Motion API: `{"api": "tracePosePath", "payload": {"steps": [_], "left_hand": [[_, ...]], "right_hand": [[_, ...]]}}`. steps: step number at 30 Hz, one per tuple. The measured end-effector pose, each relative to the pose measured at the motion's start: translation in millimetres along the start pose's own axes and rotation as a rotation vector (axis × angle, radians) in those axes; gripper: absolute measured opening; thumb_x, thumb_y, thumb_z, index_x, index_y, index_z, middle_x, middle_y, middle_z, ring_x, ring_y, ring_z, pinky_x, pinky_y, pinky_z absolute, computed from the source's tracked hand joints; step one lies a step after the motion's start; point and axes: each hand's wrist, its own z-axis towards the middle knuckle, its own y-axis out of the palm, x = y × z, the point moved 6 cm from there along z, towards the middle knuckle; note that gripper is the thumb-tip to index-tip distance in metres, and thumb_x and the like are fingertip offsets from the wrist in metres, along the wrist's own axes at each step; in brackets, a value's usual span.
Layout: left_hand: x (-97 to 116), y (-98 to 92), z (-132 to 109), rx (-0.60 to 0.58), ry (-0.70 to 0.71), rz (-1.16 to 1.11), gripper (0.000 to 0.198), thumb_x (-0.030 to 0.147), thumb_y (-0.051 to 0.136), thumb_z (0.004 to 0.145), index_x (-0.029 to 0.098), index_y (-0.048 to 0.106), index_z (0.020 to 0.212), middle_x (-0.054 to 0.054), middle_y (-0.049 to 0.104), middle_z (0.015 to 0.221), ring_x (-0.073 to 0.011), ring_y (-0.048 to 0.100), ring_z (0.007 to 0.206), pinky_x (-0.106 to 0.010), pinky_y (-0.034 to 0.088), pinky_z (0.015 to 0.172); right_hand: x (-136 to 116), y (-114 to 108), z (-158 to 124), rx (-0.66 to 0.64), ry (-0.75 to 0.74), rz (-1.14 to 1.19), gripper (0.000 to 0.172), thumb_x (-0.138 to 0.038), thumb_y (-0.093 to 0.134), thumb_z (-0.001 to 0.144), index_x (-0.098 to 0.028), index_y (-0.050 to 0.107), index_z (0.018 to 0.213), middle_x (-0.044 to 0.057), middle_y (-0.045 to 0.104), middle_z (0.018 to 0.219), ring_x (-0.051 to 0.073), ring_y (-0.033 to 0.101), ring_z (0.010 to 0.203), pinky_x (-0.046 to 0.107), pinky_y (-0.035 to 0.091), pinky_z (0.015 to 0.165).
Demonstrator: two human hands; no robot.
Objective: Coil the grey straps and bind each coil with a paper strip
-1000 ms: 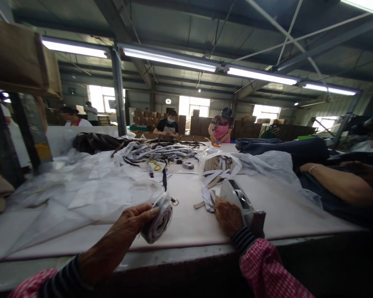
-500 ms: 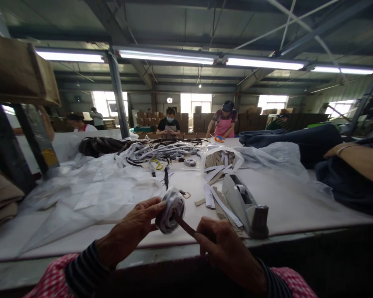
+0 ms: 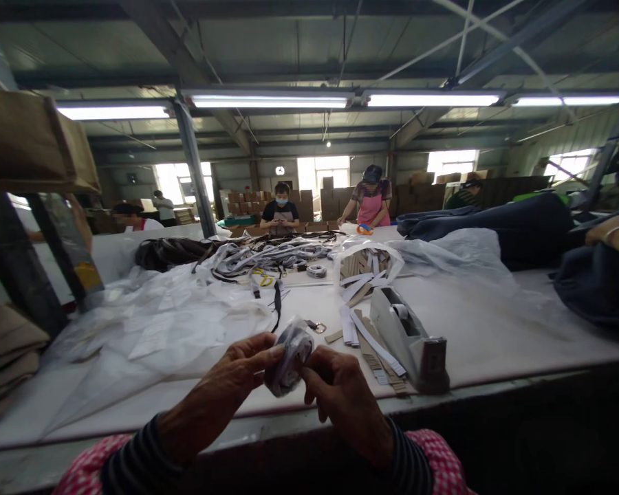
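- Rolled strap: tight coil of pale woven webbing, perhaps sheathed in glossy plastic – hard to tell – held above the white work table
- Left hand: fingers spread along the roll, pressing it
- Right hand: curled fingertips pinching its other side
- Grey tape dispenser: metal, standing off to the right

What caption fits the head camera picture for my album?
Left hand and right hand hold a rolled strap over a worktable.
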Motion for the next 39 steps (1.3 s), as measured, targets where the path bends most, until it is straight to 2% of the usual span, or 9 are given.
{"api": "tracePosePath", "payload": {"steps": [8, 14, 16, 20, 24, 28, 31, 36, 39], "left_hand": [[-11, 1.1, 1, 0.021, -0.037, 0.035, 0.031, 0.047, 0.072, 0.09, 0.016, 0.071, 0.093, -0.006, 0.073, 0.082, -0.0189, 0.064, 0.075, -0.032, 0.047, 0.076], [-1, -12.0, -3, 0.133, -0.065, 0.117, 0.032, 0.048, 0.075, 0.085, 0.016, 0.073, 0.085, -0.002, 0.071, 0.079, -0.0176, 0.06, 0.077, -0.031, 0.041, 0.078], [2, -15.9, -1, 0.147, -0.071, 0.104, 0.032, 0.048, 0.077, 0.083, 0.016, 0.074, 0.085, -0.001, 0.07, 0.079, -0.0161, 0.057, 0.075, -0.03, 0.04, 0.077], [4, -15.5, 6, 0.109, -0.06, 0.101, 0.035, 0.05, 0.076, 0.082, 0.015, 0.072, 0.082, 0.001, 0.065, 0.073, -0.0148, 0.053, 0.071, -0.031, 0.04, 0.078], [6, -7.3, 11, 0.052, -0.066, 0.271, 0.035, 0.048, 0.073, 0.083, 0.014, 0.07, 0.08, 0.0, 0.062, 0.067, -0.0156, 0.051, 0.065, -0.03, 0.037, 0.067], [6, 3.0, 13, 0.061, 0.199, 0.84, 0.019, 0.033, 0.069, 0.085, 0.016, 0.068, 0.077, -0.002, 0.063, 0.077, -0.02, 0.055, 0.075, -0.033, 0.038, 0.072], [-13, 11.6, 12, 0.062, 0.379, 1.155, 0.01, 0.021, 0.064, 0.089, 0.017, 0.068, 0.08, -0.006, 0.068, 0.091, -0.0248, 0.057, 0.09, -0.04, 0.039, 0.085], [-47, 6.1, 11, 0.111, 0.391, 1.109, 0.004, 0.016, 0.063, 0.089, 0.019, 0.066, 0.088, -0.006, 0.069, 0.101, -0.026, 0.057, 0.101, -0.041, 0.04, 0.092], [-51, -2.6, 9, 0.208, 0.358, 0.993, 0.021, 0.014, 0.064, 0.086, 0.022, 0.062, 0.105, -0.005, 0.068, 0.107, -0.0247, 0.059, 0.103, -0.039, 0.044, 0.091]], "right_hand": [[-7, 15, 3, 0.015, -0.112, 0.253, 0.022, -0.038, 0.067, 0.09, -0.015, 0.069, 0.088, -0.002, 0.061, 0.068, 0.01, 0.055, 0.055, 0.017, 0.042, 0.042], [23, 1, -2, -0.092, -0.053, 0.273, 0.032, -0.045, 0.051, 0.103, -0.018, 0.065, 0.114, 0.005, 0.072, 0.08, 0.015, 0.067, 0.058, 0.018, 0.04, 0.042], [26, -14, -4, -0.019, -0.179, 0.123, 0.029, -0.035, 0.053, 0.102, -0.022, 0.059, 0.128, 0.006, 0.072, 0.091, 0.016, 0.068, 0.066, 0.021, 0.047, 0.046], [2, -12, -21, 0.039, -0.715, -0.488, 0.048, -0.009, 0.055, 0.098, -0.025, 0.05, 0.143, 0.011, 0.067, 0.12, 0.021, 0.067, 0.095, 0.034, 0.058, 0.078], [-18, 3, -37, 0.078, -0.992, -0.721, 0.032, 0.001, 0.046, 0.096, -0.015, 0.063, 0.119, 0.013, 0.068, 0.103, 0.023, 0.063, 0.088, 0.035, 0.053, 0.074], [-9, 8, -30, 0.173, -0.952, -0.776, 0.027, 0.001, 0.047, 0.097, -0.016, 0.067, 0.106, 0.014, 0.066, 0.11, 0.025, 0.061, 0.098, 0.035, 0.053, 0.077], [13, 17, -18, 0.07, -0.833, -0.816, 0.019, -0.005, 0.052, 0.099, -0.016, 0.066, 0.102, 0.013, 0.067, 0.114, 0.025, 0.064, 0.1, 0.033, 0.054, 0.079], [25, 22, -4, -0.073, -0.603, -0.81, 0.011, -0.009, 0.059, 0.097, -0.017, 0.066, 0.093, 0.007, 0.068, 0.101, 0.022, 0.066, 0.093, 0.029, 0.05, 0.076], [22, 19, 5, -0.125, -0.467, -0.767, 0.015, -0.01, 0.057, 0.098, -0.018, 0.067, 0.091, 0.004, 0.064, 0.093, 0.018, 0.063, 0.081, 0.027, 0.044, 0.069]]}}
